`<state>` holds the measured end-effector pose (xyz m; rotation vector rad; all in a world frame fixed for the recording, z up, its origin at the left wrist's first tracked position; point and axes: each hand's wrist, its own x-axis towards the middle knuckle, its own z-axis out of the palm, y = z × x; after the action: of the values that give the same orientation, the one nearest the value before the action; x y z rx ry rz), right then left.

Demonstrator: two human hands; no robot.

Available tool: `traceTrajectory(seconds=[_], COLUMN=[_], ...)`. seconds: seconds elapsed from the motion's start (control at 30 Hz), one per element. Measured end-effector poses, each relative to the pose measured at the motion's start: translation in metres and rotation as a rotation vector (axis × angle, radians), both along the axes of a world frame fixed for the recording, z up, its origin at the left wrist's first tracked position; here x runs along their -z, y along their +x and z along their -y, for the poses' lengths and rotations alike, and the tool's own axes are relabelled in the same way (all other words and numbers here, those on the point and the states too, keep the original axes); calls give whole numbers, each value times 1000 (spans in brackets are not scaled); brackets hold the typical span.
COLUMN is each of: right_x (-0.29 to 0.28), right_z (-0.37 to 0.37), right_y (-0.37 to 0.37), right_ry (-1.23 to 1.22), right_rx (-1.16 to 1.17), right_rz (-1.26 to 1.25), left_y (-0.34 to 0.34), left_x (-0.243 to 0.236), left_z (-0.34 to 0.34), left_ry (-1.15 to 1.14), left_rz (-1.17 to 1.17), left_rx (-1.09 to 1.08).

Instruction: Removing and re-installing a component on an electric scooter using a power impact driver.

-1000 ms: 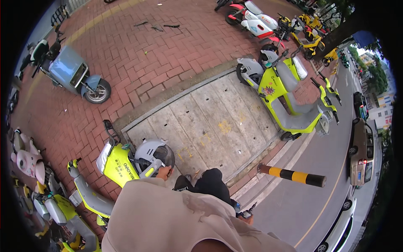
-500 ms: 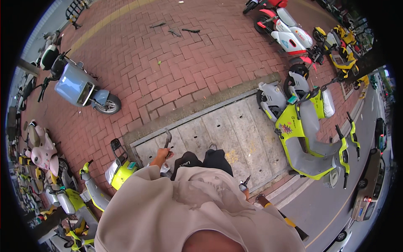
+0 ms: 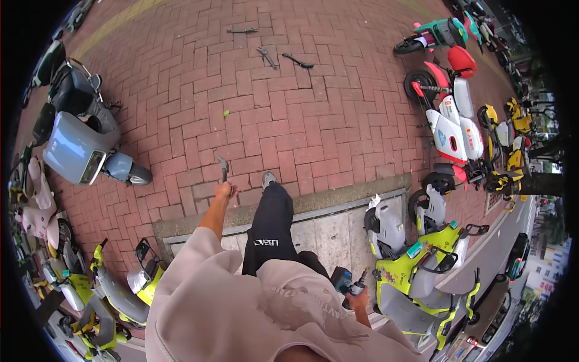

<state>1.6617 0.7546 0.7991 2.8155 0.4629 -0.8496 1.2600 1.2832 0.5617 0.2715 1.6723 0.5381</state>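
My left hand (image 3: 224,190) is closed around the handle of a claw hammer (image 3: 224,165), its metal head pointing up and away from me over the red brick paving. Down by my right thigh, my right hand (image 3: 359,299) grips a dark cordless drill (image 3: 342,280) with some blue on it. Far ahead on the bricks lie three hand tools: a slim dark one (image 3: 242,30), a pair of pliers (image 3: 266,57) and a black-handled tool (image 3: 298,61). The exact kinds of the slim and black-handled ones are too small to tell.
A blue-grey scooter (image 3: 81,145) stands at the left. On the right are a white and red motorbike (image 3: 455,130) and yellow-green scooters (image 3: 410,259), with the road beyond. More scooters (image 3: 120,289) crowd the lower left. A concrete slab (image 3: 325,238) with a metal edge lies under me.
I have stepped forward from the slab toward the bricks, and the tools on the ground appear closer. Hammer and drill have come along in my hands; the drill now shows more fully.
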Motion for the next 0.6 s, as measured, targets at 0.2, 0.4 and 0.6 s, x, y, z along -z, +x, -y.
traceTrajectory(seconds=[0.2,0.4,0.6], right_x=[10,129,284], right_z=[-243,-503,-765], right_y=[79,134,161], right_ry=[90,243,230], right_rx=[-240,-367,-482], right_rz=[19,-190,-272], left_y=[128,162,83], left_x=[92,181,216], left_z=[-300,-470,-300], left_ry=[200,736,178], left_rz=[-128,-429,-282], left_rx=[9,416,873])
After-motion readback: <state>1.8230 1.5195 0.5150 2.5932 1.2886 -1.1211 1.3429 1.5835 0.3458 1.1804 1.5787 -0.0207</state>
